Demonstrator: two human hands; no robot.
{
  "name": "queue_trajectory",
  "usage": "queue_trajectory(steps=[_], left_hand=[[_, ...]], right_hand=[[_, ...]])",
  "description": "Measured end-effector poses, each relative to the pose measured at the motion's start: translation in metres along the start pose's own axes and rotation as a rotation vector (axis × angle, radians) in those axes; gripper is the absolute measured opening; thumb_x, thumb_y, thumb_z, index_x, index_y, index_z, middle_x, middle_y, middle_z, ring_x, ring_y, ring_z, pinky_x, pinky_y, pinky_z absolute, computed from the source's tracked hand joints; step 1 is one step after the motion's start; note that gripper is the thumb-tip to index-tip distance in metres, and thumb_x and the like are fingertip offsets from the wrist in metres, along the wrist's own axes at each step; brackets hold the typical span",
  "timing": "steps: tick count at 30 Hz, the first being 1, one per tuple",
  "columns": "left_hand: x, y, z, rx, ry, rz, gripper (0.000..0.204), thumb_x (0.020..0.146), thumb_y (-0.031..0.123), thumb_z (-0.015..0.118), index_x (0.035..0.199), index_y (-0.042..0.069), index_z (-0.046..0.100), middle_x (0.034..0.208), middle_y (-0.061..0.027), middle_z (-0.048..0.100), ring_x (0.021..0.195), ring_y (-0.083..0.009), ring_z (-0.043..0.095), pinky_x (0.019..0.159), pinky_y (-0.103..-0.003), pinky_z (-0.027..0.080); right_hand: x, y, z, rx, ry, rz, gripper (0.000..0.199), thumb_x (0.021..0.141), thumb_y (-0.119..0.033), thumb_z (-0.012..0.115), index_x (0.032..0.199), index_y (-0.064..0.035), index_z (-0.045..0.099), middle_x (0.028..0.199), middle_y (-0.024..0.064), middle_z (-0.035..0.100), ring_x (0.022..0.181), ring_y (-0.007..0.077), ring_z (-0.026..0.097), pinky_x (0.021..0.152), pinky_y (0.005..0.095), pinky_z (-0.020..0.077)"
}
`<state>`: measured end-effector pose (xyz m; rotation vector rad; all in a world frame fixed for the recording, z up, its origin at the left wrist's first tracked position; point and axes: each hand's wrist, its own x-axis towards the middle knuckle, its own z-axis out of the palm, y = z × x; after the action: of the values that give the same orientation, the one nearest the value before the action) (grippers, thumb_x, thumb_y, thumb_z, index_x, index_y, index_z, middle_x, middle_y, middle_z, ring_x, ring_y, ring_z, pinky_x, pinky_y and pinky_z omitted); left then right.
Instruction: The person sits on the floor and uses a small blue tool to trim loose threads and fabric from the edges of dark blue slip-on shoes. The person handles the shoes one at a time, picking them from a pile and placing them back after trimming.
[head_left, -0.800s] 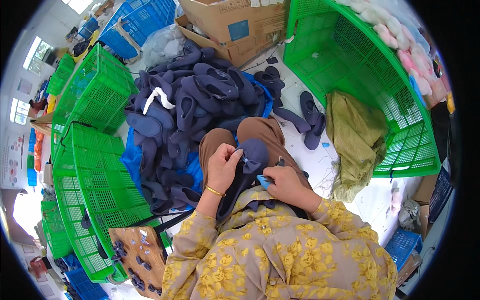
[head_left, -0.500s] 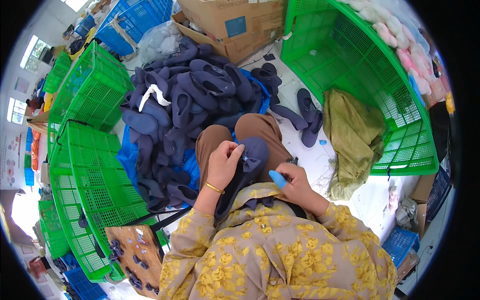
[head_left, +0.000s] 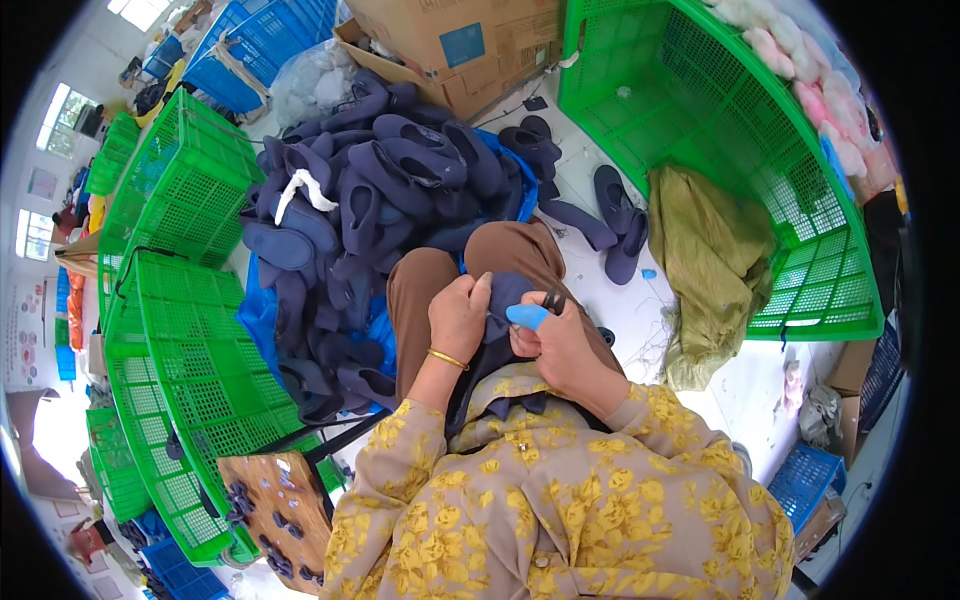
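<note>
Shoe (head_left: 513,287) in progress here, a dark fabric one lying over the lap on the near side of the shoe pile (head_left: 375,175). My guess is the knees (head_left: 423,285) act as a prop, so it sits close to both hands. Left hand (head_left: 458,320) has its thumb and fingers pinched on the upper near the toe, probably to steady it. Right hand (head_left: 560,345) is right up by the same spot, fingers curled in; can't tell if they're clamped on anything, though something small and dark shows there. The blue finger cover (head_left: 527,316) on it is likely for protection.

Nearer the body than the pile, off to its left, there's a wooden board (head_left: 305,500) with small dark bows (head_left: 240,497) on it, handy for reaching I'd say. Blue sheet (head_left: 260,305) lies under the pile, maybe keeping it off the floor. Olive sack (head_left: 708,270) is right of the pile.
</note>
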<state>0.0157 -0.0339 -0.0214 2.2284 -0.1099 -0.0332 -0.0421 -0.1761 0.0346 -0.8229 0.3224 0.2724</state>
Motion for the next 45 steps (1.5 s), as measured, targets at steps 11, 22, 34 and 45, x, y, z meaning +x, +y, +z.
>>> queue_trajectory(steps=[11,22,34,45], left_hand=[[0.007,0.001,-0.03,-0.365,-0.341,-0.206,0.028,0.093,0.026,0.064,0.079,0.002,0.062,0.063,-0.0033,0.056,0.058,-0.0116,0.05,0.057,-0.028,0.044],[-0.001,-0.008,-0.056,-0.271,-0.488,0.18,0.025,0.079,0.0,0.073,0.103,0.006,0.068,0.096,-0.0037,0.056,0.078,-0.0117,0.053,0.07,-0.023,0.043],[-0.025,0.033,-0.044,0.115,-0.231,0.486,0.029,0.075,0.007,0.073,0.103,0.005,0.064,0.095,-0.0092,0.055,0.091,-0.0285,0.056,0.076,-0.035,0.048],[-0.025,0.008,-0.04,-0.497,-0.297,-0.183,0.015,0.089,0.012,0.07,0.095,-0.001,0.068,0.077,-0.0004,0.063,0.067,-0.005,0.056,0.061,-0.021,0.047]], right_hand=[[0.001,-0.003,-0.029,0.233,0.013,-0.028,0.033,0.087,-0.007,0.058,0.065,-0.0152,0.035,0.053,-0.0055,0.025,0.044,0.0078,0.023,0.048,0.0275,0.0273],[0.011,-0.001,-0.048,0.421,0.107,0.036,0.043,0.093,-0.021,0.058,0.058,-0.0181,0.033,0.055,-0.0046,0.026,0.05,0.0099,0.027,0.061,0.0296,0.0331],[0.008,-0.007,-0.046,0.152,0.127,-0.229,0.036,0.093,-0.015,0.058,0.063,-0.0155,0.038,0.054,-0.0056,0.028,0.048,0.008,0.03,0.073,0.0362,0.0515],[-0.018,0.001,-0.093,-1.595,0.412,-0.46,0.014,0.093,-0.009,0.055,0.104,-0.0001,0.051,0.083,0.0186,0.063,0.074,0.0391,0.063,0.067,0.0437,0.0481]])
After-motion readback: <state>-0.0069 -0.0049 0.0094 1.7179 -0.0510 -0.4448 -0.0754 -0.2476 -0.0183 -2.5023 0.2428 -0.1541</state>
